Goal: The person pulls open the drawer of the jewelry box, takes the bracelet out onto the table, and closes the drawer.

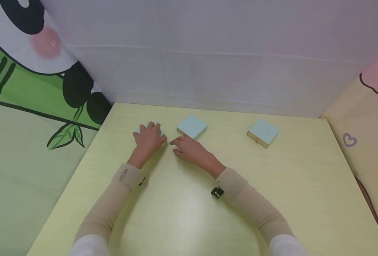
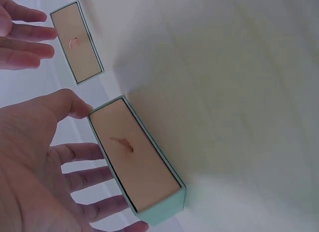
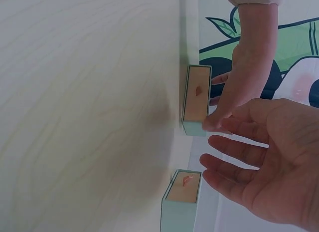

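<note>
My left hand (image 1: 148, 139) lies over the leftmost pale blue drawer box (image 2: 137, 154), fingers spread across its top. In the left wrist view the thumb touches one corner of this box, and its tan front with a small ribbon tab faces the camera. My right hand (image 1: 190, 150) hovers just in front of the middle pale blue box (image 1: 192, 127), overlapping its near corner in the head view. Its fingers are loosely bent and hold nothing. In the right wrist view the fingertips hang close to the middle box (image 3: 180, 207). Most of the left box's top is hidden by my hand.
A third pale blue box (image 1: 263, 132) rests farther right on the pale yellow table (image 1: 176, 213), its tan front turned toward me. A light cloth wall (image 1: 224, 78) rises along the table's back edge. Printed panels stand at both sides.
</note>
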Demonstrator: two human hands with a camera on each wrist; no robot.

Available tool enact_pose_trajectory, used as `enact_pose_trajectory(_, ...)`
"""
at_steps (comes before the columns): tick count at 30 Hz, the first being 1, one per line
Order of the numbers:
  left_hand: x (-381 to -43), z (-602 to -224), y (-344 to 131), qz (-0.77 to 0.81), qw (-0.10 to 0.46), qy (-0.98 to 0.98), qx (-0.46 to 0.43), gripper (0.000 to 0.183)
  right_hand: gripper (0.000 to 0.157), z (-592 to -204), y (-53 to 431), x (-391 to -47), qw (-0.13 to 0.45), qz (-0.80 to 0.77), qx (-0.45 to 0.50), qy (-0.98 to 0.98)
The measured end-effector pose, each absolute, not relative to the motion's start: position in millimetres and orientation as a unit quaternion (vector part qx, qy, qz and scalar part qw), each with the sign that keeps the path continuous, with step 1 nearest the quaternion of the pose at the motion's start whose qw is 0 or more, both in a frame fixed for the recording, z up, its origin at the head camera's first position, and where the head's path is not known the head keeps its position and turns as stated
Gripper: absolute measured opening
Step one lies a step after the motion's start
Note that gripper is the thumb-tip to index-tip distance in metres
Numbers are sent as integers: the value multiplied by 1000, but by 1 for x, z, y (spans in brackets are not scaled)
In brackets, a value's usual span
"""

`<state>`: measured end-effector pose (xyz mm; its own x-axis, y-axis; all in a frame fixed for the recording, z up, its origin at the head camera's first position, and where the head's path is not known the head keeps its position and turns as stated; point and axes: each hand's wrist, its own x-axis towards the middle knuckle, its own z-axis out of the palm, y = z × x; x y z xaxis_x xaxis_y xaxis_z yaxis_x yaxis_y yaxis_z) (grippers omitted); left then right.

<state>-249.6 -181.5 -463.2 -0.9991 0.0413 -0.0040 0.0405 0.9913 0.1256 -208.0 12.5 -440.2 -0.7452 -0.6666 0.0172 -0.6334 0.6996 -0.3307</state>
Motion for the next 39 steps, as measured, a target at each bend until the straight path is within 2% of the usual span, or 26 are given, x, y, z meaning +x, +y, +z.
enact_pose_trajectory(5,-236,-460,-197,91,18,994,50,49,32,-440,9,-209,50,-151,-359,919)
enact_pose_trajectory(10,-231,-465,-218,113,-6,983,145,36,31,-440,7,-210,36,-140,-365,920)
enact_pose_trajectory(16,-238,-468,-243,125,-4,957,263,58,31,-442,6,-212,24,-128,-366,921)
enact_pose_trajectory(21,-240,-468,-257,131,3,941,312,64,31,-443,4,-212,31,-124,-364,923)
enact_pose_trajectory(29,-236,-468,-261,140,11,944,298,66,30,-442,2,-211,33,-128,-360,923)
enact_pose_trajectory(31,-235,-467,-259,134,2,946,295,59,29,-442,2,-211,32,-132,-363,922)
enact_pose_trajectory(36,-234,-464,-246,110,-31,960,257,27,29,-442,1,-210,29,-134,-370,919)
enact_pose_trajectory(39,-236,-462,-235,104,-36,971,213,23,30,-440,1,-210,30,-131,-369,920)
